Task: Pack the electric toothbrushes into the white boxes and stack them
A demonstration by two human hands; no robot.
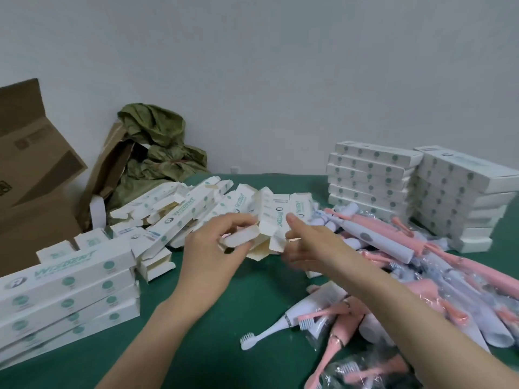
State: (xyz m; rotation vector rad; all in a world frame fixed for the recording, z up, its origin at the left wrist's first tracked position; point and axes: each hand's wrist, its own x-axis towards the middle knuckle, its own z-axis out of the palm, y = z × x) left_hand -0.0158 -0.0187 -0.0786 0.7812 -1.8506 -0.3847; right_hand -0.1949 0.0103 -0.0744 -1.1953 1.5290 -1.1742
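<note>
White boxes (67,279): matt card. Toothbrushes (376,240): smooth plastic, glossy wrap. Table (219,327): green cloth.

Three stacks of closed white boxes are being shown: one near-left stack (67,299) and two far-right stacks (373,178). Two brown cartons (28,164) and one green bag (163,153) are being seen far left. One open box (269,220) is being held by two hands, left hand (213,248) and right hand (306,245). Toothbrushes (421,262) are being left uncounted.

Open white box (268,220) up centre, teal print, near-end flaps splayed. Left of it, a jumble of empty boxes (182,209); nearer left, a neat closed stack (67,293). Right of it, pink and white toothbrushes (421,262) heaped; beyond them, tall closed stacks (370,178).
</note>
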